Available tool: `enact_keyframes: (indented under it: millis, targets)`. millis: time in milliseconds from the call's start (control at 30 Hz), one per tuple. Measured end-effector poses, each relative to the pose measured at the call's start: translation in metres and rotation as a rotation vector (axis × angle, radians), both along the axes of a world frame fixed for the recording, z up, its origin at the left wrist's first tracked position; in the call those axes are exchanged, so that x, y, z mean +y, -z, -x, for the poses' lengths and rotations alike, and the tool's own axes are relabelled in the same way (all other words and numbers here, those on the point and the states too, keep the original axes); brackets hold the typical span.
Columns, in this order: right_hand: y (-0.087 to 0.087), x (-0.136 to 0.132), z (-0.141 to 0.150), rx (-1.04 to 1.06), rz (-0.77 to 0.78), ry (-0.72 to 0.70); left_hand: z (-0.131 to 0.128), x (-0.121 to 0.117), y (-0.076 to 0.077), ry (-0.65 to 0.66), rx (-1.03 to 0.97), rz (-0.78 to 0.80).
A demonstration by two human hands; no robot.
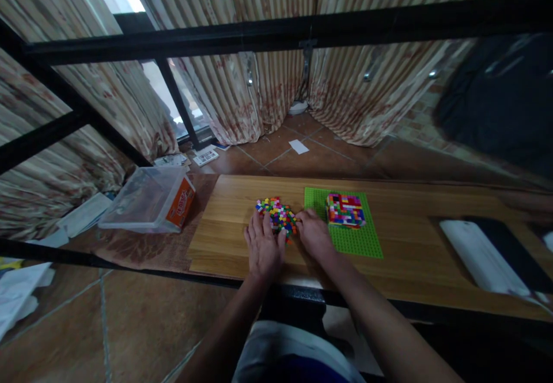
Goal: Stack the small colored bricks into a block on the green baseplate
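Loose bricks (pixel 283 213): we've got a heap of tiny ones around the middle of the frame, all mixed up: yellow, pink, green, blue, red, orange, white. They're sitting right on the wooden bench (pixel 228 198).
Left hand (pixel 264 247): laid out pretty flat, palm down, fingers a bit apart, over the lower left side of the heap. We don't see it gripping anything.
Right hand (pixel 317 234): fingers curled in, tips at the right edge of the heap. Can't tell if there's a brick between them, they're too small and blurry for us.
Green baseplate (pixel 356 242): flat on the bench just right of center, its left edge beside our right hand.
Built block (pixel 345 210): chunky multicolored stack, lots of red and blue, on the upper part of the green baseplate. Neither of us two-handed builders' hands is on it.
Clear box (pixel 144 198): left of the frame, see-through plastic with an orange label (pixel 181 203) on the end facing the bricks. Sits on a brown cloth (pixel 159 250).
Far right: a white slab-like thing (pixel 479 253) lying next to a dark one (pixel 514 250).
Curtains (pixel 276 95): striped, hanging across the top, behind a black metal frame (pixel 194 40).
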State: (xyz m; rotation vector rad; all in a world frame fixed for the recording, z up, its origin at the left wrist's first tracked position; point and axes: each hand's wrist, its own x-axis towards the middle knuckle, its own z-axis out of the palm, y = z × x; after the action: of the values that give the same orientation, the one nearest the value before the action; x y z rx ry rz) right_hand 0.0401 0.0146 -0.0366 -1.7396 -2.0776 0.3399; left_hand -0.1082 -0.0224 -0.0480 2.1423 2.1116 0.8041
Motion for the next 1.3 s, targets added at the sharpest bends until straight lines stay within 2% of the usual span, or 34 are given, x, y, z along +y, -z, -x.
enact_keyframes:
  millis: [200, 300, 400, 500, 600, 767, 867, 933, 1133, 1300]
  targets:
    - [0.004, -0.003, 0.003, 0.051, -0.075, 0.037, -0.017, 0.02, -0.001, -0.035, -0.021, -0.032]
    - [0.002, -0.011, 0.002, 0.175, -0.119, 0.077, -0.02, 0.028, -0.001, -0.057, -0.054, -0.058]
    - [-0.001, -0.03, -0.006, 0.361, -0.144, 0.121, -0.018, 0.036, 0.001, -0.062, -0.099, -0.089]
    - [-0.002, -0.056, -0.023, 0.557, -0.093, 0.169, -0.012, 0.041, 0.005, -0.032, -0.177, -0.13]
    - [-0.003, -0.076, -0.052, 0.696, -0.046, 0.304, -0.003, 0.044, 0.009, 0.011, -0.284, -0.173]
    - [-0.006, -0.081, -0.1, 0.781, -0.059, 0.53, 0.002, 0.046, 0.012, 0.047, -0.339, -0.181]
    - [-0.009, -0.076, -0.109, 0.758, -0.073, 0.567, 0.0, 0.047, 0.012, 0.047, -0.332, -0.185]
    - [-0.012, -0.072, -0.106, 0.717, -0.095, 0.543, 0.0, 0.048, 0.012, 0.047, -0.326, -0.186]
    - [-0.028, -0.054, -0.092, 0.425, -0.215, 0.345, -0.001, 0.047, 0.011, 0.042, -0.317, -0.176]
    - [-0.032, -0.038, -0.097, 0.156, -0.251, 0.223, -0.002, 0.046, 0.009, 0.045, -0.305, -0.154]
